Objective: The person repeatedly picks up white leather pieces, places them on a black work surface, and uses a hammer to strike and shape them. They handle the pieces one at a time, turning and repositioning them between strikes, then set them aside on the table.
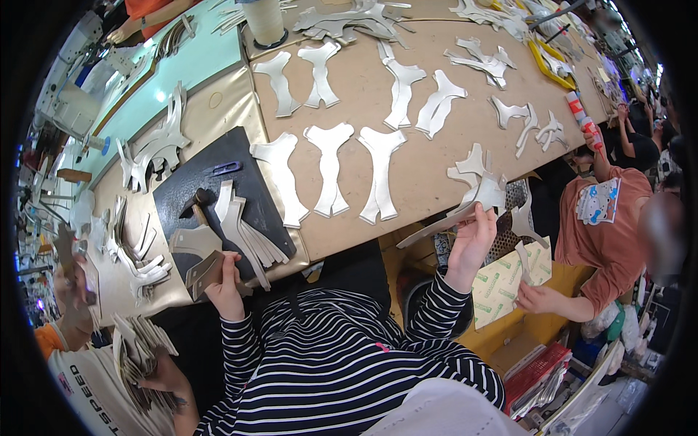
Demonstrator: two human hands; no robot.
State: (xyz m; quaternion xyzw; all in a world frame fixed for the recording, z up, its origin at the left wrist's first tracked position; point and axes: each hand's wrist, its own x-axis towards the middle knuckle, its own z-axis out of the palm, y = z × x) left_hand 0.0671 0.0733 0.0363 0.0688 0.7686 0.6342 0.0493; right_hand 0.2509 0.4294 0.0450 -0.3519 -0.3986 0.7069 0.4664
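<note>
Tan table (pixel 422 174) up front, white cutouts (pixel 331 171) laid out, long axes running toward wearer. Black mat (pixel 247 152) at left. And here, pale strip (pixel 429 231) by table's near edge, long axis slanting, free end pointing left and nearer wearer; right hand (pixel 474 243) pinching other end, fingers nearly closed. Grey piece (pixel 203 275) at mat's near edge, long axis rising rightward; left hand (pixel 227 287) gripping it, fingers curled. Hammer (pixel 200 195), purple tool (pixel 227 168) on mat.

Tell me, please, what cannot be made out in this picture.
In the head view:
Orange-clad person: mostly cut off by the upper edge.
Left hand: some fingers hidden behind the brown piece.
Dark round container: partly covered by the striped right sleeve.
Background people: too small, blurred.
</note>
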